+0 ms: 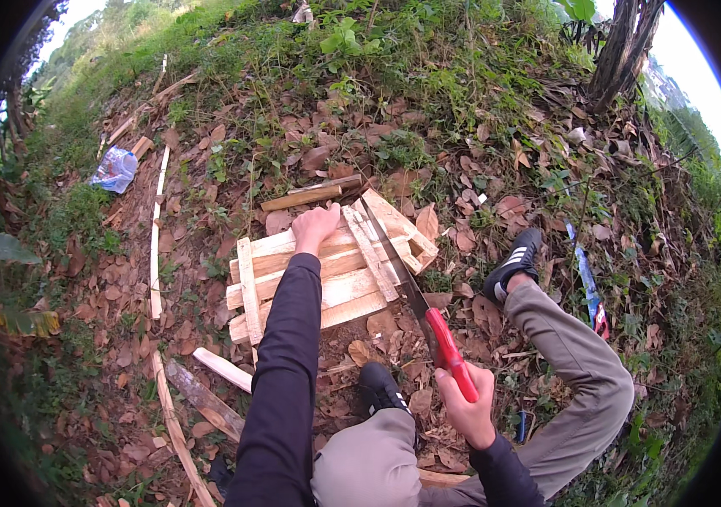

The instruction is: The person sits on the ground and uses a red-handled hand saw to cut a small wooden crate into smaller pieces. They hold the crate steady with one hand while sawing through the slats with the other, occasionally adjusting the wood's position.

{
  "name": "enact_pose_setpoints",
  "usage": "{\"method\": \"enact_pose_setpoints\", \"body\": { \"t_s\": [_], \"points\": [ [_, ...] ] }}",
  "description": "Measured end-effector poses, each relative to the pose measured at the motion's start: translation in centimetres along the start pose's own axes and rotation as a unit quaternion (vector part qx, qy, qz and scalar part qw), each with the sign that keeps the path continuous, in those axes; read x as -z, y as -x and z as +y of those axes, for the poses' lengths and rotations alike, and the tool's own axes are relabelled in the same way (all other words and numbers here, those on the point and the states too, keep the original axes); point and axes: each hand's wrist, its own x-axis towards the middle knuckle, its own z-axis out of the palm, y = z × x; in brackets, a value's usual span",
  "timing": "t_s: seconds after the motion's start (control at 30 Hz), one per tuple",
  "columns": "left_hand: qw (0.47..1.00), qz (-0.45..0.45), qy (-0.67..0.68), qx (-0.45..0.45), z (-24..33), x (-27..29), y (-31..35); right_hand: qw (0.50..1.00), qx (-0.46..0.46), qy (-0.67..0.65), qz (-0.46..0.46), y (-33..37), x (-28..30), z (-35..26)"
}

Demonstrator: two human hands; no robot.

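A panel of pale wooden slats [348, 287] with two crosspieces lies on the leaf-covered ground before me. My left hand [316, 226] has its fingers curled over the panel's far edge, pressing on it; its fingertips are partly hidden. In my right hand [470, 406] is the red handle of a handsaw [415, 296]. The saw's long dark blade points away from me across the right end of the panel, just right of the right-hand crosspiece [370, 253]. Slat ends stick out to the right of the blade. Whether the teeth are inside the wood I cannot tell.
Wood pieces [301, 197] lie beyond the panel. Long thin strips [157, 237], a rough plank [204, 397] and a clear plastic bag [115, 169] are on the left. My shoes [514, 260] flank the work. A blue-and-red sleeve [584, 275] lies at right.
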Motion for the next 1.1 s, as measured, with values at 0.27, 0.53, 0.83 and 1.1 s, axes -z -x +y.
{"method": "enact_pose_setpoints", "body": {
  "t_s": [0.27, 0.53, 0.83, 1.1],
  "points": [
    [0.989, -0.112, -0.090, -0.041, 0.3, 1.4, 5.4, 0.998, 0.053, 0.026, -0.013, -0.5, -0.3, -0.2],
    [0.996, 0.028, -0.049, -0.068, -1.0, -0.6, 8.1, 0.998, 0.053, 0.020, -0.014, 2.6, 0.3, -0.6],
    [0.996, 0.021, -0.064, -0.066, -1.9, -0.5, 6.5, 0.993, 0.103, 0.057, -0.016, 3.1, 1.0, 0.2],
    [0.996, 0.012, -0.071, -0.053, -1.9, -0.2, 6.7, 0.995, 0.097, 0.025, -0.016, 2.3, 0.8, 0.4]
  ]
}}
